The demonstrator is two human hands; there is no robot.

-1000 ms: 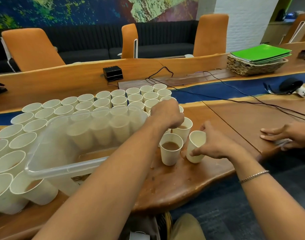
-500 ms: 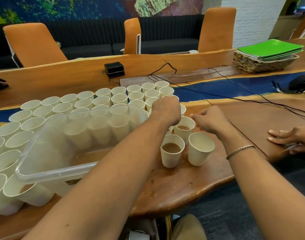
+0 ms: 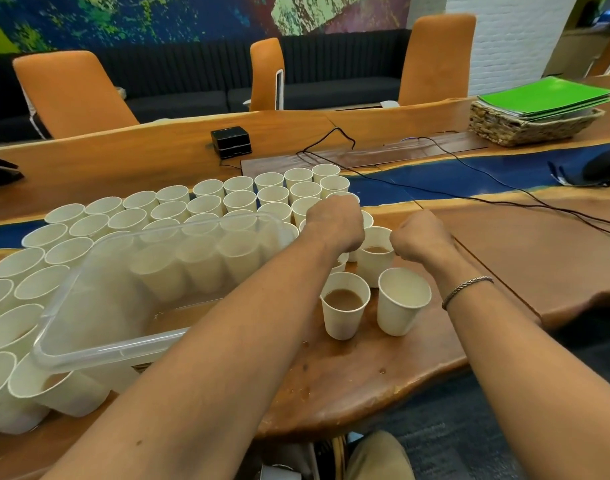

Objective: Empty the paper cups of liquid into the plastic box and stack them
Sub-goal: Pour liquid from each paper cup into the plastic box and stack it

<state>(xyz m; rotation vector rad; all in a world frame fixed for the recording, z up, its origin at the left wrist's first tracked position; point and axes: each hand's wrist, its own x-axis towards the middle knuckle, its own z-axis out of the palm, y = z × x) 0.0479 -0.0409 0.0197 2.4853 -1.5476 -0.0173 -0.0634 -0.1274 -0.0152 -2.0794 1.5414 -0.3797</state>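
Our left hand point(image 3: 334, 223) curls over the paper cups point(image 3: 240, 201) — what it holds we cannot tell; our right hand point(image 3: 423, 237) curls beside a filled cup point(image 3: 374, 268) — grip hidden.

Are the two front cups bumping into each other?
Apart. The head view shows a strip of table between the brown-liquid cup and the empty cup.
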